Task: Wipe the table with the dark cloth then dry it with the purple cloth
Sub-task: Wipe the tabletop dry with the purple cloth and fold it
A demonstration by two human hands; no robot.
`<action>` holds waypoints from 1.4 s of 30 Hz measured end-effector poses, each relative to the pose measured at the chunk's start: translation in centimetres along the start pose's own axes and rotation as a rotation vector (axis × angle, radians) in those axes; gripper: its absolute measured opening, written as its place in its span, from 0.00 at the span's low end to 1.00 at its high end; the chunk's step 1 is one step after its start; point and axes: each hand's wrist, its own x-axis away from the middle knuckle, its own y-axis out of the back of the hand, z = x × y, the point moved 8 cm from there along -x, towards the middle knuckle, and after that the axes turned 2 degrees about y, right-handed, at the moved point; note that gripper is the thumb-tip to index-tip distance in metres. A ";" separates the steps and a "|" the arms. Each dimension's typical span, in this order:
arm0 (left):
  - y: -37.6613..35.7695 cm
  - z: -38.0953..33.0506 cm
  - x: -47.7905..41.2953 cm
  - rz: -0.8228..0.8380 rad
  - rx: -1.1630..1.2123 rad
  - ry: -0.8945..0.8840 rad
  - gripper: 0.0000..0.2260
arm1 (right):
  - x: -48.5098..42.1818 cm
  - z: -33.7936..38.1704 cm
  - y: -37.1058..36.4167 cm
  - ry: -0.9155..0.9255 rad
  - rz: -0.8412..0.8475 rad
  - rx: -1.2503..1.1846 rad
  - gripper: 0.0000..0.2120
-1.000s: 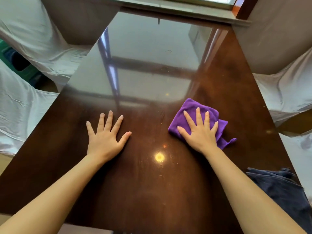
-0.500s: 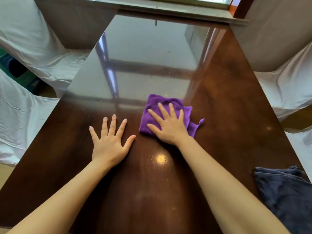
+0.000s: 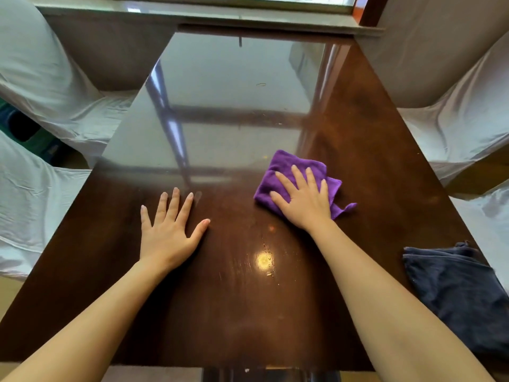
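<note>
A folded purple cloth (image 3: pixel 283 168) lies on the glossy dark wooden table (image 3: pixel 371 150), right of centre. My right hand (image 3: pixel 304 201) presses flat on top of it with fingers spread, covering its near half. My left hand (image 3: pixel 169 228) rests flat on the bare tabletop, fingers apart, holding nothing. A dark blue cloth (image 3: pixel 462 293) lies crumpled at the table's near right edge, apart from both hands.
Chairs draped in white covers stand on the left (image 3: pixel 41 86) and on the right (image 3: pixel 462 128) of the table. A window sill (image 3: pixel 220 15) runs along the table's far end. A bright light spot (image 3: pixel 264 261) reflects between my arms.
My right hand slid the purple cloth left toward the middle, then back to the right. My left hand stayed flat in place.
</note>
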 end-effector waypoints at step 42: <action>0.1 3.7 6.8 -0.032 -0.025 0.166 0.36 | -5.0 23.0 -4.0 0.367 0.111 0.014 0.31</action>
